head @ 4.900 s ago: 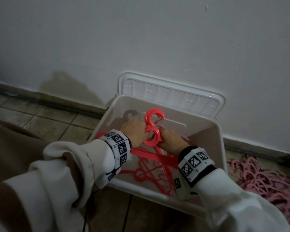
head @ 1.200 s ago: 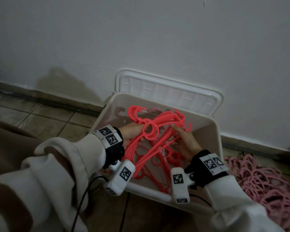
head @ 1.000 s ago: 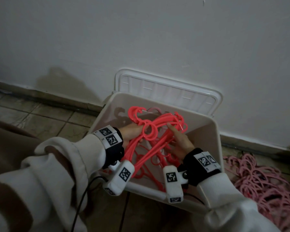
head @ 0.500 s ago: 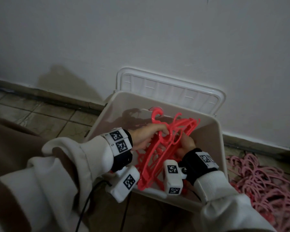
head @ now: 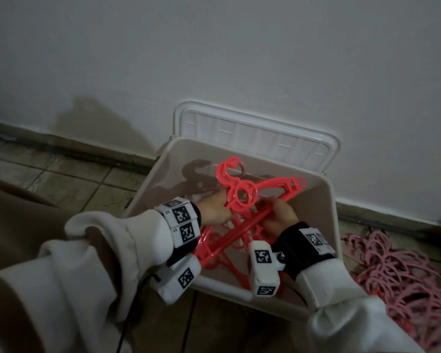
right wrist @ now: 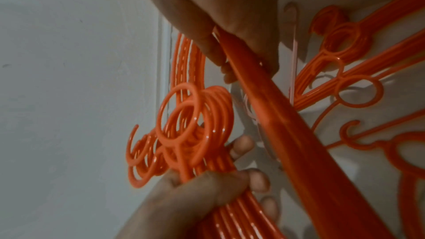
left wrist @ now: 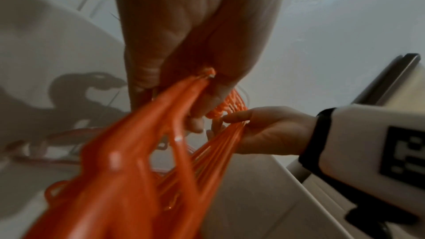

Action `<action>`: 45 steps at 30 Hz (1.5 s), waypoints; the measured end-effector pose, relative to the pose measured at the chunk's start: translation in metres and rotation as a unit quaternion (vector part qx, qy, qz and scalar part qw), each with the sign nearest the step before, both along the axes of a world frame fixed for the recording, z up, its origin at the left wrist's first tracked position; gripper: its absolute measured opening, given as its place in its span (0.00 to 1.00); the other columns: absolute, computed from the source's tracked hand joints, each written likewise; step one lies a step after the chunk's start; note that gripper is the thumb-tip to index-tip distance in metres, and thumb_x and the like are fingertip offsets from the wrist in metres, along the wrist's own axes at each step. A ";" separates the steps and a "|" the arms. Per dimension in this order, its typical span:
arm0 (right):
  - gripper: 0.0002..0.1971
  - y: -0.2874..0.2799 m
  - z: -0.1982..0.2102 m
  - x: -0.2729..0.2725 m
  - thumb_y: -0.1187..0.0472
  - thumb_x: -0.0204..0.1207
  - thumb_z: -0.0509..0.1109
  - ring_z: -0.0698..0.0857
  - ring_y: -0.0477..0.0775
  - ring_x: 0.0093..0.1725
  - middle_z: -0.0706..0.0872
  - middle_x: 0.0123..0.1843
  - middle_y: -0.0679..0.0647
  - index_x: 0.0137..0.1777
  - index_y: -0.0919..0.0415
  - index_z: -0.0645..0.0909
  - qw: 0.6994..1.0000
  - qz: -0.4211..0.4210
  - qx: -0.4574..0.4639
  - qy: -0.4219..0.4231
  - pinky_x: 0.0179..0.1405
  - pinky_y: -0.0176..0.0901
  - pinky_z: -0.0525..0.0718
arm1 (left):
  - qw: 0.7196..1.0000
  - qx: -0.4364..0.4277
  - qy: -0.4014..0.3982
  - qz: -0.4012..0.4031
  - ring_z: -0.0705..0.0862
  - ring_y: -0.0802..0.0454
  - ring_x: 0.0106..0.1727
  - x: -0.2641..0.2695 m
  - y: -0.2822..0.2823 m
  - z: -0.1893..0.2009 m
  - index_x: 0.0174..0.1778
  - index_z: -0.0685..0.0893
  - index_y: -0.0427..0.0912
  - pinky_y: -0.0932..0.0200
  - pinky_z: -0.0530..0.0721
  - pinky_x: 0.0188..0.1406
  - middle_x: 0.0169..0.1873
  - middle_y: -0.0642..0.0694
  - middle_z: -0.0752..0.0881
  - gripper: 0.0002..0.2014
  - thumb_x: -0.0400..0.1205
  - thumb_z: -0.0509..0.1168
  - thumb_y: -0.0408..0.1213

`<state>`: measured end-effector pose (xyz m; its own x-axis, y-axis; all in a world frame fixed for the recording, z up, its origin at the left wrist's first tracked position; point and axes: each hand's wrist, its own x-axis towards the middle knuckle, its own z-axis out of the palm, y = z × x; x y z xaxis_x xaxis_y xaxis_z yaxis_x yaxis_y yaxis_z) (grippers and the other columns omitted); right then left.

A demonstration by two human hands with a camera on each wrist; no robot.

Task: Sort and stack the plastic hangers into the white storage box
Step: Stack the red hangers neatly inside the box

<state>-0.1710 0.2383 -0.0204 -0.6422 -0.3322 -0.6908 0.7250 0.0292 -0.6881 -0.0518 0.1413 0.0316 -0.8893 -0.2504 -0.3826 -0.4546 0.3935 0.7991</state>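
Both hands held a bundle of red hangers over the white storage box.

The left hand [head: 215, 211] gripped the bundled red hangers [head: 242, 197] just below their hooks (rings lined up), while the right hand [head: 281, 215] pinched their lower bars; the white storage box [head: 327, 207] stood on the tiled floor [head: 69, 179], its lid [head: 255, 138] propped against the wall, loose pink hangers [head: 402, 271] heaped beside it.

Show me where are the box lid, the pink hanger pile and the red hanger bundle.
box lid [head: 252, 133], head view, ribbed inner face.
pink hanger pile [head: 402, 271], head view, middle of heap.
red hanger bundle [head: 242, 193], head view, ring below hooks.
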 end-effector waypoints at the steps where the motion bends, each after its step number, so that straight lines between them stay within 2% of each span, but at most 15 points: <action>1: 0.14 0.000 0.002 0.000 0.72 0.80 0.54 0.74 0.53 0.30 0.74 0.25 0.56 0.32 0.64 0.70 1.000 -0.007 -0.017 -0.006 0.35 0.49 0.79 | 1.000 -0.003 0.001 0.010 0.79 0.55 0.45 0.000 -0.001 0.000 0.75 0.65 0.40 0.75 0.79 0.28 0.59 0.44 0.79 0.25 0.81 0.58 0.24; 3: 0.14 -0.001 0.008 0.003 0.71 0.81 0.54 0.74 0.52 0.31 0.73 0.31 0.56 0.34 0.62 0.69 0.998 -0.016 -0.054 -0.011 0.28 0.48 0.83 | 0.998 -0.052 0.000 0.022 0.83 0.51 0.43 -0.001 -0.002 0.000 0.73 0.67 0.41 0.66 0.81 0.37 0.54 0.43 0.81 0.23 0.82 0.58 0.26; 5: 0.12 -0.004 0.012 0.007 0.72 0.82 0.54 0.79 0.51 0.33 0.76 0.34 0.56 0.40 0.57 0.69 0.996 -0.023 -0.085 -0.023 0.18 0.46 0.84 | 0.992 -0.127 -0.002 0.027 0.83 0.43 0.56 -0.002 -0.003 0.001 0.70 0.71 0.41 0.57 0.77 0.53 0.59 0.41 0.82 0.18 0.83 0.57 0.29; 8: 0.14 -0.011 0.015 0.013 0.75 0.80 0.55 0.83 0.53 0.32 0.80 0.36 0.58 0.46 0.53 0.69 0.993 -0.024 -0.111 -0.036 0.33 0.56 0.84 | 0.982 -0.184 0.005 0.052 0.82 0.41 0.62 -0.004 -0.009 -0.009 0.68 0.71 0.44 0.47 0.77 0.65 0.60 0.42 0.83 0.18 0.82 0.62 0.34; 11: 0.13 -0.014 0.017 0.018 0.75 0.81 0.54 0.84 0.51 0.27 0.84 0.31 0.57 0.49 0.54 0.70 0.992 -0.030 -0.119 -0.038 0.35 0.55 0.81 | 0.971 -0.233 -0.016 0.054 0.85 0.38 0.55 -0.006 -0.014 -0.018 0.61 0.76 0.39 0.43 0.83 0.56 0.54 0.38 0.86 0.12 0.81 0.62 0.32; 13: 0.13 -0.014 0.018 0.020 0.75 0.81 0.54 0.82 0.49 0.19 0.83 0.23 0.56 0.43 0.57 0.69 0.992 -0.035 -0.114 -0.034 0.35 0.53 0.78 | 0.965 -0.256 -0.025 0.045 0.86 0.39 0.51 -0.005 -0.014 -0.016 0.55 0.80 0.35 0.44 0.84 0.52 0.51 0.36 0.87 0.08 0.82 0.61 0.31; 16: 0.15 -0.014 0.021 0.019 0.75 0.82 0.52 0.79 0.51 0.25 0.78 0.25 0.57 0.38 0.56 0.66 0.990 -0.065 -0.121 -0.042 0.35 0.50 0.77 | 0.963 -0.267 -0.005 0.044 0.86 0.37 0.52 -0.004 -0.010 -0.011 0.56 0.80 0.34 0.44 0.84 0.53 0.52 0.35 0.87 0.10 0.83 0.58 0.30; 20: 0.16 -0.014 0.021 0.013 0.76 0.82 0.48 0.71 0.49 0.30 0.70 0.31 0.55 0.38 0.57 0.64 0.981 -0.100 -0.160 -0.054 0.28 0.43 0.79 | 0.976 -0.214 0.018 0.029 0.84 0.38 0.55 -0.003 -0.006 -0.002 0.57 0.79 0.36 0.52 0.80 0.53 0.55 0.36 0.85 0.10 0.83 0.57 0.32; 25: 0.16 -0.005 0.022 0.008 0.76 0.82 0.46 0.68 0.47 0.27 0.67 0.31 0.54 0.38 0.57 0.62 0.972 -0.112 -0.193 -0.074 0.12 0.32 0.76 | 0.992 -0.122 -0.001 0.025 0.81 0.49 0.47 -0.005 -0.011 -0.004 0.61 0.75 0.41 0.57 0.80 0.50 0.50 0.44 0.84 0.15 0.79 0.65 0.32; 28: 0.16 0.003 0.017 0.000 0.77 0.81 0.47 0.71 0.48 0.22 0.71 0.27 0.56 0.39 0.58 0.63 0.967 -0.139 -0.197 -0.081 0.20 0.35 0.77 | 0.993 -0.121 -0.001 0.010 0.83 0.48 0.47 -0.002 -0.011 -0.007 0.55 0.72 0.53 0.55 0.81 0.53 0.47 0.46 0.83 0.12 0.80 0.64 0.34; 30: 0.15 0.005 0.015 -0.003 0.78 0.81 0.48 0.70 0.49 0.27 0.70 0.30 0.57 0.39 0.59 0.64 0.968 -0.138 -0.193 -0.081 0.25 0.34 0.76 | 0.989 -0.151 0.006 0.003 0.84 0.42 0.50 -0.001 -0.008 -0.009 0.57 0.73 0.52 0.50 0.82 0.56 0.49 0.42 0.85 0.10 0.82 0.59 0.36; 35: 0.13 0.004 0.021 0.004 0.74 0.83 0.52 0.75 0.50 0.32 0.76 0.28 0.55 0.38 0.60 0.68 0.987 -0.008 -0.147 -0.059 0.15 0.43 0.83 | 0.984 -0.175 0.011 -0.008 0.83 0.42 0.57 -0.003 -0.008 -0.013 0.67 0.70 0.38 0.48 0.80 0.60 0.57 0.39 0.84 0.15 0.84 0.56 0.33; 38: 0.13 0.003 0.021 0.006 0.72 0.83 0.54 0.81 0.50 0.28 0.81 0.21 0.53 0.36 0.63 0.71 0.991 0.069 -0.110 -0.034 0.22 0.46 0.86 | 0.987 -0.162 0.024 -0.006 0.84 0.44 0.57 -0.004 -0.012 -0.015 0.69 0.72 0.39 0.45 0.80 0.62 0.57 0.40 0.84 0.17 0.84 0.56 0.30; 41: 0.13 0.002 0.017 0.004 0.72 0.83 0.55 0.84 0.48 0.22 0.83 0.21 0.54 0.37 0.64 0.73 0.990 0.085 -0.107 -0.038 0.24 0.46 0.86 | 0.985 -0.170 0.027 0.003 0.85 0.44 0.52 -0.005 -0.014 -0.020 0.68 0.73 0.41 0.43 0.83 0.57 0.52 0.41 0.86 0.17 0.83 0.56 0.29; 45: 0.10 0.002 0.013 -0.001 0.67 0.82 0.58 0.86 0.49 0.28 0.84 0.27 0.53 0.39 0.62 0.76 0.984 0.152 -0.096 0.004 0.31 0.44 0.89 | 0.984 -0.170 0.032 0.036 0.84 0.41 0.53 -0.004 -0.018 -0.019 0.66 0.74 0.39 0.42 0.81 0.58 0.53 0.39 0.85 0.16 0.82 0.56 0.28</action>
<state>-0.1721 0.2406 -0.0072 -0.4981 -0.6335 -0.5921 0.6983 0.1118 -0.7070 -0.0563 0.1236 0.0127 -0.8841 -0.4179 -0.2092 -0.4440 0.6114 0.6551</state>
